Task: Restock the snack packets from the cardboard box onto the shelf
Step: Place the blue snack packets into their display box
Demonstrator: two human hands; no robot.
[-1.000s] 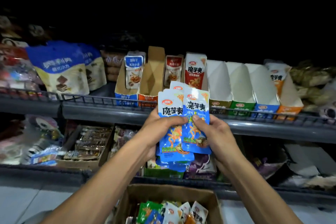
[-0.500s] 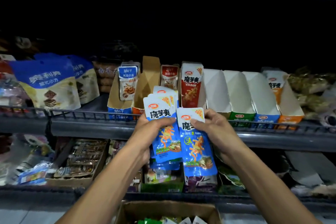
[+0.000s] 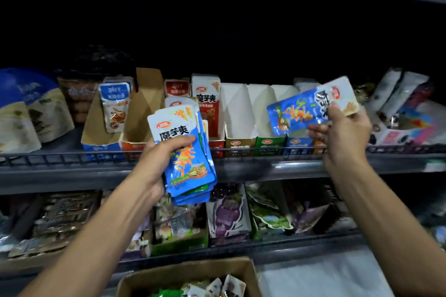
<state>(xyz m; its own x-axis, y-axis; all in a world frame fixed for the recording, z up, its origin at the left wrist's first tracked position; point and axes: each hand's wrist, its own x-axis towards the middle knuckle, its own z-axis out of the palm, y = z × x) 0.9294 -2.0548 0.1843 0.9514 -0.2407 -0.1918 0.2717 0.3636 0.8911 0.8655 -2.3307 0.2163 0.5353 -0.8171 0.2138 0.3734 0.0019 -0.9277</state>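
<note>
The left hand [image 3: 154, 164] grips a fanned stack of blue snack packets [image 3: 187, 152], thumb laid across the front packet and fingers curled behind the stack. The stack is held roughly upright in front of the wire rail of the shelf [image 3: 241, 169], just below a red-and-white packet box [image 3: 207, 103] that stands in the row of display cartons.

The right hand [image 3: 342, 135] is raised to the right and pinches a single blue packet [image 3: 306, 109] by its white top end, between thumb and fingers. This packet lies nearly on its side, its blue end pointing left, in the air in front of the white cartons; it is well apart from the stack in the other hand. Below it along the rail stand the open white display cartons [image 3: 251, 108] with olive, green and blue front lips.

To the left on the same shelf stand a brown cardboard carton [image 3: 142, 108] and a blue-fronted carton holding a blue-and-white pouch [image 3: 115, 106], and further left large blue and cream bags [image 3: 31, 108]. At the far right lies a heap of mixed wrapped snacks [image 3: 400, 113].

The lower shelf [image 3: 241, 248] carries purple and green packets in cartons. At the bottom edge the open cardboard box [image 3: 188, 272] sits with a few mixed packets [image 3: 217, 287] showing inside it.
</note>
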